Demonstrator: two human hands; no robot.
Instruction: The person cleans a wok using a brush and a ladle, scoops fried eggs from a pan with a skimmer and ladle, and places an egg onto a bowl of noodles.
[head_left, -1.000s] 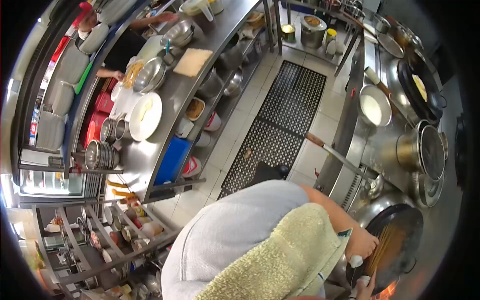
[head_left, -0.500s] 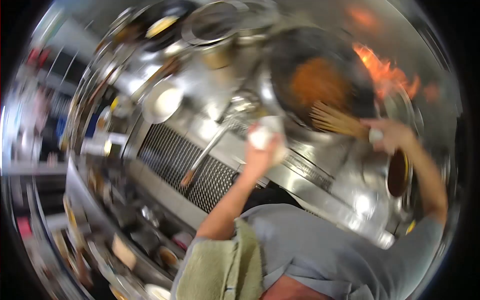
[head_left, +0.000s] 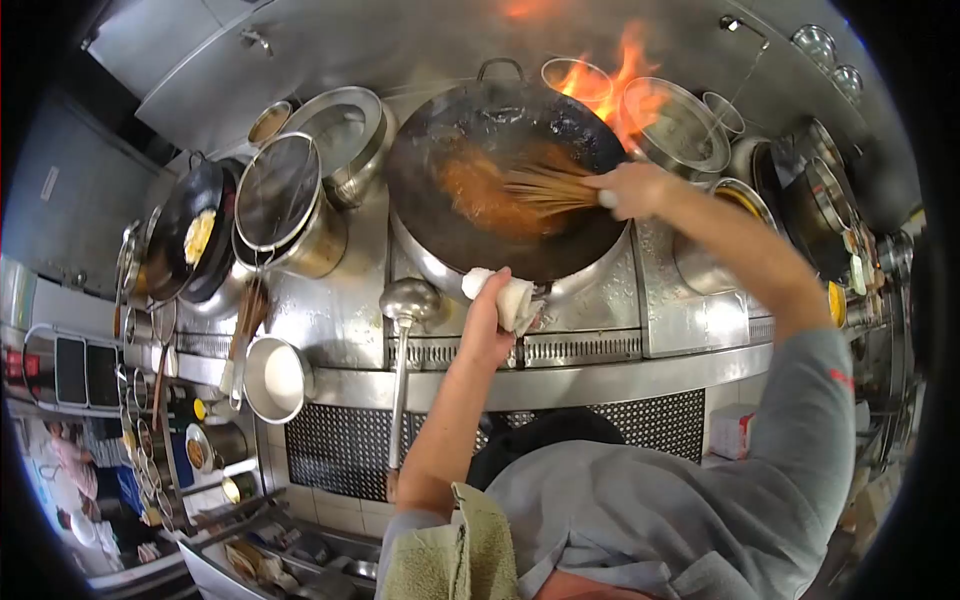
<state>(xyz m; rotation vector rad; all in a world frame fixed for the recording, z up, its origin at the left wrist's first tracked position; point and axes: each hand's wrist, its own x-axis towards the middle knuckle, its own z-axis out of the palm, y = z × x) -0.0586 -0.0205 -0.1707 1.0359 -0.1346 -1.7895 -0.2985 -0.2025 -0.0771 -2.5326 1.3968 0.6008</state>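
A large black wok (head_left: pixel 420 215) stands on the stove, with foamy orange-brown liquid (head_left: pixel 478 200) in its middle. My right hand (head_left: pixel 635 190) is closed round a bamboo wok brush (head_left: pixel 548 188), whose splayed bristles reach into the liquid. My left hand (head_left: pixel 488 312) grips a folded white cloth (head_left: pixel 514 304) against the wok's near rim; whether a handle lies under the cloth I cannot tell. On the far rim a loop handle (head_left: pixel 500 68) shows. Left of my left hand, a steel ladle (head_left: pixel 410 300) rests bowl-up on the counter, its long handle pointing towards me.
Flames (head_left: pixel 610 85) rise behind the wok's right side, near a metal basin (head_left: pixel 678 125). To the left are a strainer over a pot (head_left: pixel 320 240), a pan with yellow food (head_left: pixel 198 238) and a white-filled saucepan (head_left: pixel 275 380). A steel pot (head_left: pixel 705 262) stands below my right forearm.
The view has turned and sharpened. My left hand with the cloth is now at the wok's near rim. The brush has moved further into the liquid, still in my right hand.
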